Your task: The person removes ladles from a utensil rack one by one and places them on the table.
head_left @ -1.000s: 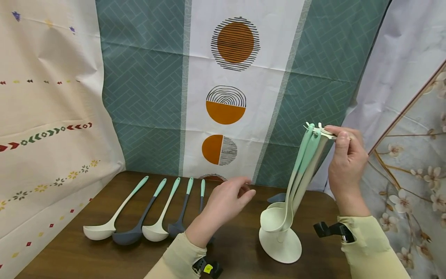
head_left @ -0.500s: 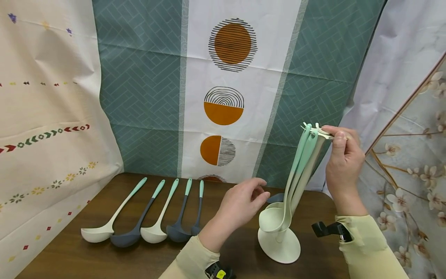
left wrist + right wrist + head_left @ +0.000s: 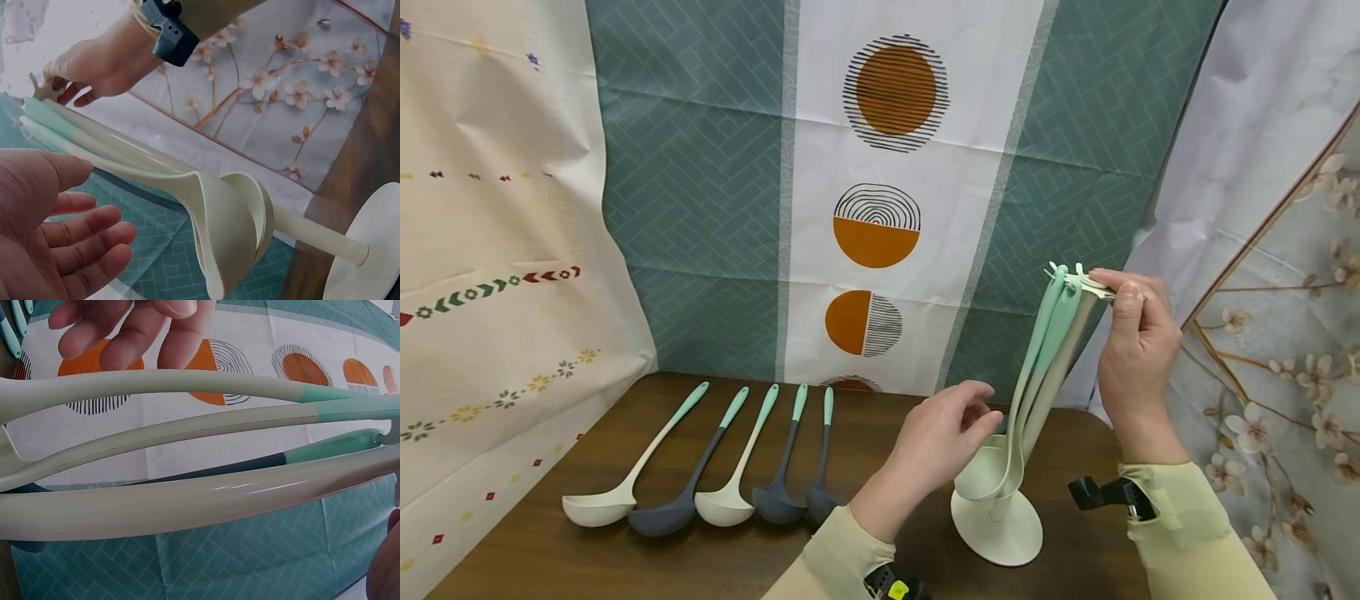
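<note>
A cream utensil stand (image 3: 997,546) with a round base and a hooked top is on the right of the table. Its hooks carry cream ladles (image 3: 231,231) with mint handles, plus a dark utensil (image 3: 219,467) behind the pole. My right hand (image 3: 1141,362) pinches the stand's hooked top between thumb and fingers. Beside the hanging ladles is my left hand (image 3: 946,437), fingers loosely bent and holding nothing. From the left wrist, that hand (image 3: 65,231) appears right by the handle of the nearest ladle. The fingers' far side partly covers a ladle bowl in the head view.
On the left of the brown table (image 3: 647,567) several ladles lie in a row, cream ones (image 3: 724,507) and dark ones (image 3: 664,517), mint handles toward the back. A patterned curtain (image 3: 715,208) hangs behind, with a flowered cloth (image 3: 1300,375) on the right.
My left hand has moved right, from over the table's middle to beside the hanging ladles, uncovering the rightmost lying utensil. My right hand has kept its hold on the stand's top.
</note>
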A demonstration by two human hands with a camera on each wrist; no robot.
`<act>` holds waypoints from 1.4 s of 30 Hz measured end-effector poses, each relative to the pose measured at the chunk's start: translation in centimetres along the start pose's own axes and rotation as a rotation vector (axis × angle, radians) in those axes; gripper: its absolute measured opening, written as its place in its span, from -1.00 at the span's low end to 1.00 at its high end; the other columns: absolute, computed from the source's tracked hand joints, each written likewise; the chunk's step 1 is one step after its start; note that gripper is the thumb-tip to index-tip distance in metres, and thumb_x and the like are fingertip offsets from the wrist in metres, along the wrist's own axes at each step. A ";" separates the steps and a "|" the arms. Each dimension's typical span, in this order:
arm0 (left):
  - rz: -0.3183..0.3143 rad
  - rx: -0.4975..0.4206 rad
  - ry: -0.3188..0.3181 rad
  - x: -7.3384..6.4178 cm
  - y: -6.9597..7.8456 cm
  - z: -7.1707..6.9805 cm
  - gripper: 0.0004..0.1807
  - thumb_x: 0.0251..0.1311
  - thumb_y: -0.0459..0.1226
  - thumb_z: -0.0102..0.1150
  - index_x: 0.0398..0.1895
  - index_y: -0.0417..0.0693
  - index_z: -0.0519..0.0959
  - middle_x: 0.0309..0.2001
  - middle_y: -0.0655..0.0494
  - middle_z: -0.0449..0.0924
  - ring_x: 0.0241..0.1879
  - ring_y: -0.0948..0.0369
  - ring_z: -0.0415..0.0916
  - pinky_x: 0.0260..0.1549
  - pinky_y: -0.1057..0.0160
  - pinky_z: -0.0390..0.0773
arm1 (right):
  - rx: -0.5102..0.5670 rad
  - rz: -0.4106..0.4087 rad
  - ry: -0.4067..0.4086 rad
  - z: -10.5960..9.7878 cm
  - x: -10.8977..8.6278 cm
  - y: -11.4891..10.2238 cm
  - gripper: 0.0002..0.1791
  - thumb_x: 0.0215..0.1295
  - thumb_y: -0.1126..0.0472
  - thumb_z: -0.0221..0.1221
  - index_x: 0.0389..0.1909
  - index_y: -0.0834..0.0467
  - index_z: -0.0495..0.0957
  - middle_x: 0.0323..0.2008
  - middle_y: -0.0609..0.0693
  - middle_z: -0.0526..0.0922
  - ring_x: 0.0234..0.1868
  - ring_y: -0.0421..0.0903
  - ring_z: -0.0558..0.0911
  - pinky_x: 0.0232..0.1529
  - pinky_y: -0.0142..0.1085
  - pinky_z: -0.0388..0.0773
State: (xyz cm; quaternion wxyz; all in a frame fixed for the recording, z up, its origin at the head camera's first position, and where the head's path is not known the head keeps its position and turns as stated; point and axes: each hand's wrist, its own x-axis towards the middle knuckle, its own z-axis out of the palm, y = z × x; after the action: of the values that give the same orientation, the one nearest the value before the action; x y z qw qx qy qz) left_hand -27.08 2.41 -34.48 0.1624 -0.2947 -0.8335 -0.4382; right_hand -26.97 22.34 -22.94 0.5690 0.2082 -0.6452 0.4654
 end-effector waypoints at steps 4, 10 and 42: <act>0.004 -0.009 -0.006 0.3 0.3 0.2 -0.63 0.57 -0.10 0.36 0.32 0.05 0.67 -0.13 0.41 0.74 -0.16 0.41 0.59 -0.08 0.30 0.60 | 0.003 -0.008 0.003 0.0 0.2 0.2 -0.58 0.74 0.24 0.00 0.06 0.50 0.73 -0.05 -0.26 0.68 0.09 -0.22 0.59 0.14 -0.37 0.38; 0.007 -0.010 -0.013 0.5 0.4 0.8 -0.62 0.58 -0.08 0.35 0.34 0.06 0.67 -0.11 0.40 0.76 -0.12 0.40 0.63 -0.04 0.29 0.61 | 0.012 -0.010 0.006 -0.1 0.2 0.4 -0.58 0.74 0.24 0.00 0.06 0.50 0.73 -0.05 -0.26 0.69 0.10 -0.20 0.60 0.15 -0.36 0.38; 0.017 0.014 -0.032 0.4 0.6 2.9 -0.87 0.57 -0.12 0.35 0.05 0.13 0.71 -0.20 0.45 0.72 -0.26 0.49 0.55 -0.20 0.38 0.52 | 0.010 -0.010 -0.004 -0.3 0.0 1.1 -0.58 0.74 0.24 0.00 0.08 0.50 0.72 -0.04 -0.25 0.68 0.13 -0.19 0.61 0.18 -0.36 0.40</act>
State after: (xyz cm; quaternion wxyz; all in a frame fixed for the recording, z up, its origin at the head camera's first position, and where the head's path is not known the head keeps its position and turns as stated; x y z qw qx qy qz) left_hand -27.03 5.14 -35.54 0.1549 -0.3076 -0.8366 -0.4261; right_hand -27.73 23.11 -23.35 0.5689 0.2154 -0.6430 0.4654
